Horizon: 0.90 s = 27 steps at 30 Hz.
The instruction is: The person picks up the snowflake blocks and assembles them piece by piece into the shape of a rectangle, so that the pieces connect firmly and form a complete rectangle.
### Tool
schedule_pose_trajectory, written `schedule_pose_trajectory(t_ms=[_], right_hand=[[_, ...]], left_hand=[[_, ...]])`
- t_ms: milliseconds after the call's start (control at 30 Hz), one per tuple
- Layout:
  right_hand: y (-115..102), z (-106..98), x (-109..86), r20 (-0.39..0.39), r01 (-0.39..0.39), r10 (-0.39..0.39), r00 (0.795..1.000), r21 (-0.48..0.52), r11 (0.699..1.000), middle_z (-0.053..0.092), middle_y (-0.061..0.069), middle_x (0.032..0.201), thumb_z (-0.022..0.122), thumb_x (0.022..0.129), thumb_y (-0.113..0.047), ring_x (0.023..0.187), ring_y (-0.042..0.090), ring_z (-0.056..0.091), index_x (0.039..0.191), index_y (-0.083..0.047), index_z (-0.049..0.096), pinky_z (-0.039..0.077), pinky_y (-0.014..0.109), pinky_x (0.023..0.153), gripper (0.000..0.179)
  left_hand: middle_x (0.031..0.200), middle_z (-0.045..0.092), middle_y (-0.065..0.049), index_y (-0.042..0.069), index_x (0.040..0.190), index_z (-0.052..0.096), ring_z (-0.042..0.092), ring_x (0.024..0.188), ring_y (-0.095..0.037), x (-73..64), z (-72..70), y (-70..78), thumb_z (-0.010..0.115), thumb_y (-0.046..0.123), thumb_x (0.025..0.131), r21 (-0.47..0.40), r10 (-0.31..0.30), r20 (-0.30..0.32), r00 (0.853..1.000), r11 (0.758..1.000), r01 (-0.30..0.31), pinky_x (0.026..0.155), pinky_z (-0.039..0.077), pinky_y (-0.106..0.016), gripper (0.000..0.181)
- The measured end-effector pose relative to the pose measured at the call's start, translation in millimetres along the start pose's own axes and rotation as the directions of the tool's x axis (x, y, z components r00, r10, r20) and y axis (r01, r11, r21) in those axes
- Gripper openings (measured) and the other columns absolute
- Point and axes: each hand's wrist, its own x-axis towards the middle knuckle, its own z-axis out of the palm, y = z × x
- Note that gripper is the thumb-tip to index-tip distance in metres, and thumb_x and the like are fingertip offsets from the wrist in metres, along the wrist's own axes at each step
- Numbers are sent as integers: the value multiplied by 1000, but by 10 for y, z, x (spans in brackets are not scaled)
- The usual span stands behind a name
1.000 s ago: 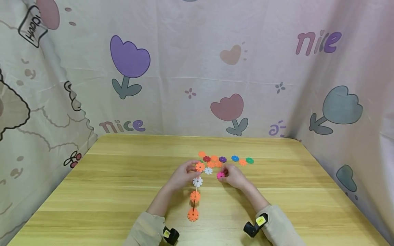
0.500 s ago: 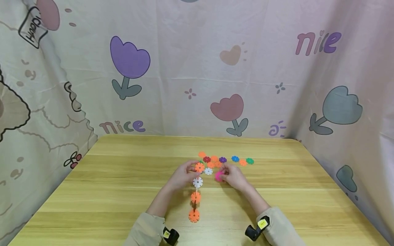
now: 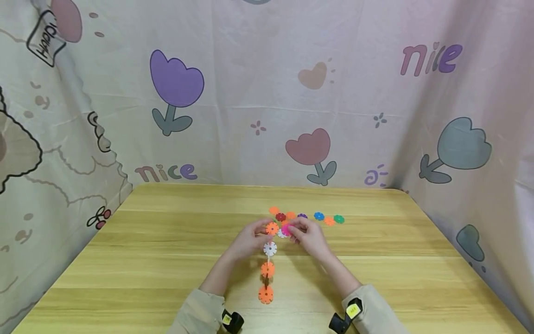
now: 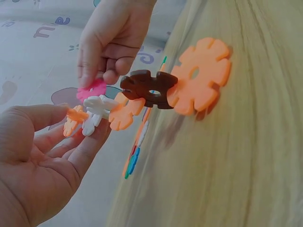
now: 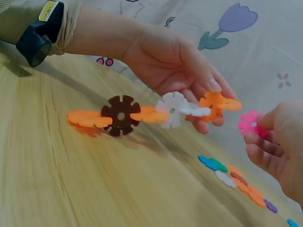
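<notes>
My left hand (image 3: 248, 242) grips the far end of a chain of notched, flower-shaped plastic discs, thumb and fingers at an orange disc (image 3: 272, 228). From there the chain runs toward me through a white disc (image 5: 171, 109), another orange disc (image 3: 267, 269) and a brown disc (image 5: 120, 116) to an orange end disc (image 4: 201, 75) low near the tabletop. Neighbouring discs are slotted together crosswise. Between thumb and fingers my right hand (image 3: 312, 237) pinches a pink disc (image 5: 251, 123), with a small gap to the chain's orange end in the right wrist view.
Loose discs lie flat on the wooden table (image 3: 167, 260) beyond the hands, among them a red disc (image 3: 281, 216), a blue disc (image 3: 319, 216) and a green disc (image 3: 339, 219). A patterned cloth (image 3: 242, 83) hangs behind the table and at both sides.
My right hand has carried the pink disc left and slightly away from me, up close to the chain's far end. The left hand and chain have shifted only slightly.
</notes>
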Motion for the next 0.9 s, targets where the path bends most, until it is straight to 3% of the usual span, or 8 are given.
schedule_pose_trajectory(t_ms=[167, 233, 433, 633, 900], right_hand=[[-236, 41, -101, -6, -3, 3, 1000, 62, 998, 62, 17, 78, 55, 92, -2, 73, 40, 61, 96, 7, 62, 53, 43, 64, 12], [-323, 46, -138, -1, -3, 3, 1000, 85, 996, 61, 20, 79, 53, 92, -1, 76, 45, 59, 95, 9, 61, 52, 48, 67, 13], [-315, 61, -148, 40, 28, -33, 999, 115, 993, 61, 27, 86, 52, 93, -1, 80, 48, 58, 97, 12, 59, 48, 55, 75, 15], [-201, 70, -107, 93, 73, -88, 992, 155, 985, 60, 30, 94, 53, 91, 2, 83, 37, 62, 101, 16, 56, 49, 50, 78, 17], [50, 59, 6, 116, 36, -70, 991, 274, 961, 61, 21, 94, 62, 87, -2, 79, 17, 63, 99, 14, 57, 50, 45, 79, 21]], left_hand=[[119, 52, -22, 5, 136, 43, 58, 90, -24, 11, 4, -25, 58, 11, 91, 12, -9, -9, 1000, 1000, 9, 75, 51, -36, 48], [117, 53, -20, 8, 136, 44, 58, 87, -22, 54, -2, -113, 59, 14, 90, 14, -13, -13, 1000, 1000, 13, 73, 51, -34, 48], [114, 54, -19, 8, 136, 45, 59, 83, -21, 60, -9, -113, 59, 14, 90, 0, -27, -22, 999, 1000, 27, 72, 52, -34, 48], [118, 52, -23, 2, 137, 41, 59, 84, -22, 53, -23, -88, 56, 9, 92, 1, -29, -4, 1000, 1000, 29, 74, 52, -37, 49], [115, 55, -23, -3, 138, 38, 61, 84, -22, 30, -37, -56, 55, 8, 92, -11, -20, 37, 999, 1000, 20, 74, 52, -36, 50]])
